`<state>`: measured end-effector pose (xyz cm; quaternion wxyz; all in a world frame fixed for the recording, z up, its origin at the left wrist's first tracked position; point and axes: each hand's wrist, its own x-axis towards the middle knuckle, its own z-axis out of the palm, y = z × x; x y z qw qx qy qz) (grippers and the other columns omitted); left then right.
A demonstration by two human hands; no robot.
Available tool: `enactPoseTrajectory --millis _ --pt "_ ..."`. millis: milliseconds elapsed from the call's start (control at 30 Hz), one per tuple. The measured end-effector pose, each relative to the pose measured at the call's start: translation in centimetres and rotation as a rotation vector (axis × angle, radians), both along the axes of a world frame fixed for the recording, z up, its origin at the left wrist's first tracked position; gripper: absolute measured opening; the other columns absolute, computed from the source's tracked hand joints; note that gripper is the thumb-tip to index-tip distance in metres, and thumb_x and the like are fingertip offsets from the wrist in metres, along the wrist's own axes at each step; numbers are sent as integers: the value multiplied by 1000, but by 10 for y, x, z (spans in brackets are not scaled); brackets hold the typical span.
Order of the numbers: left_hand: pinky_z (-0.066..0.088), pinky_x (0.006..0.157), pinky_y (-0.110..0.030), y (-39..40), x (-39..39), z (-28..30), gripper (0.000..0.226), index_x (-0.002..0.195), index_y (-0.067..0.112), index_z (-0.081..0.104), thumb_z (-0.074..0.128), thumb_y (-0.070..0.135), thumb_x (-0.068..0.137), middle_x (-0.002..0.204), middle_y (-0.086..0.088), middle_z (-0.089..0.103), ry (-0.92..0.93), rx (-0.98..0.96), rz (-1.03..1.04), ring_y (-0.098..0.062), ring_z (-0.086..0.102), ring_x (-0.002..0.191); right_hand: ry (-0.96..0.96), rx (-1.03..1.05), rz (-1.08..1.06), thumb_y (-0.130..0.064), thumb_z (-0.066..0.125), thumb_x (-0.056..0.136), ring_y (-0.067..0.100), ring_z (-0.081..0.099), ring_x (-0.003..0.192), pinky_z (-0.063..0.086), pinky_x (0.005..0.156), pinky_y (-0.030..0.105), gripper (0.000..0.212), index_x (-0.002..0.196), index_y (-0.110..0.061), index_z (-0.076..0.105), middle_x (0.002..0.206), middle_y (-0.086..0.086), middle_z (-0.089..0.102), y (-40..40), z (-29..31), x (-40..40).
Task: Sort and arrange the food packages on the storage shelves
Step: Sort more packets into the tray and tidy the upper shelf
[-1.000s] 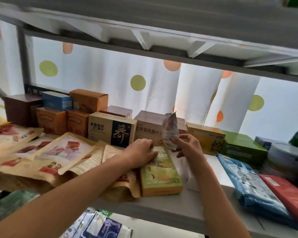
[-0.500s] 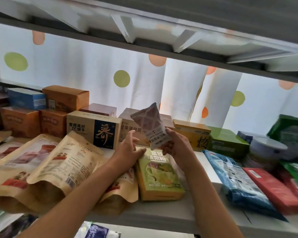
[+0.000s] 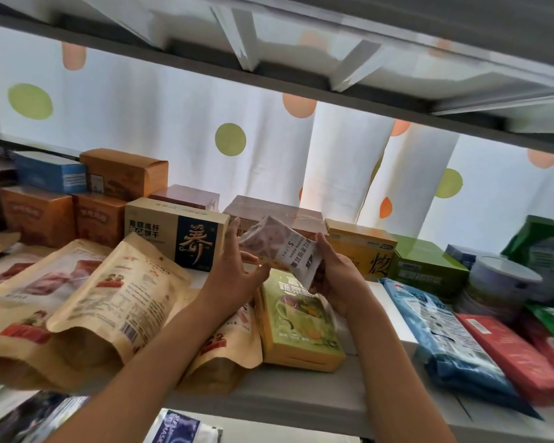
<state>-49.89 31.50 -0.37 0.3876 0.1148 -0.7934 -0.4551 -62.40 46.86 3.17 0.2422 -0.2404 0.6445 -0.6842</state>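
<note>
The right hand (image 3: 336, 276) grips a small clear snack packet (image 3: 282, 247) by its lower end, fingers curled round it, lifted above the shelf (image 3: 301, 398). The left hand (image 3: 234, 270) is spread with straight fingers (image 3: 234, 228) touching the packet's left edge. Below them a green-and-yellow box (image 3: 298, 324) lies flat, with kraft paper pouches (image 3: 109, 292) just to its left and a blue bag (image 3: 445, 334) to its right. A cream-and-black biscuit box (image 3: 173, 231) stands behind the left hand.

Bright backlight through the curtain (image 3: 173, 123); dim foreground, blurred, warped edges
</note>
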Motion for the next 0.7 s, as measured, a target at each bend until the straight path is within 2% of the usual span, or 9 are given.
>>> enactPoseTrajectory --millis 33,133,167,267,333,400,467,533,700 --pt "53 84 -31 0 1 0 96 153 30 8 75 36 85 133 3 53 0 -8 5 -10 60 107 -14 -2 -1 -65 62 74 19 55 58 49 53 27 67 100 -3 70 73 11 65 0 1 0" --pt "42 74 -11 2 3 1 83 152 26 22 73 34 87 130 5 51 -19 -61 14 -2 57 102 -52 -13 1 -61 65 71 20 54 55 50 52 29 64 98 -4 70 70 10 64 0 3 0" --pt "40 73 -10 3 3 2 80 152 25 25 72 33 87 129 6 51 -20 -70 15 -2 56 102 -59 -21 4 -59 66 72 20 54 54 50 50 28 62 98 -3 70 68 9 64 0 4 0" --pt "43 87 -24 3 4 2 76 151 22 28 70 38 89 132 4 51 -7 -65 16 -11 53 114 -60 -44 -17 -51 69 81 18 55 52 50 47 26 55 104 0 69 64 6 65 1 4 -1" --pt "41 87 -25 3 5 3 76 152 21 29 59 49 88 133 4 49 -13 -73 22 -10 51 114 -57 -46 -33 -42 68 90 17 57 52 51 47 26 48 112 2 67 66 6 67 1 4 -2" --pt "44 81 -16 5 5 4 67 152 22 30 45 48 92 130 4 52 -3 -82 19 -6 54 108 -41 -47 -45 -37 67 94 17 60 53 51 46 25 40 112 -2 67 71 7 69 1 4 -3" --pt "40 81 -3 5 3 2 51 153 22 31 41 35 104 130 7 51 25 -98 6 -3 52 110 23 -47 -74 -35 65 97 17 63 57 52 48 27 27 109 -11 68 80 9 71 1 4 -1" --pt "37 80 3 3 2 0 45 152 23 33 37 27 107 131 9 49 44 -114 5 2 50 111 112 -49 -121 -30 60 100 20 66 66 54 51 29 12 105 -23 68 90 11 72 2 3 2" --pt "40 84 -7 1 0 -3 43 149 27 37 38 31 106 133 8 54 62 -124 22 -7 53 117 216 -91 -158 -22 51 105 26 66 80 51 53 31 18 103 -30 67 93 8 70 1 4 5"
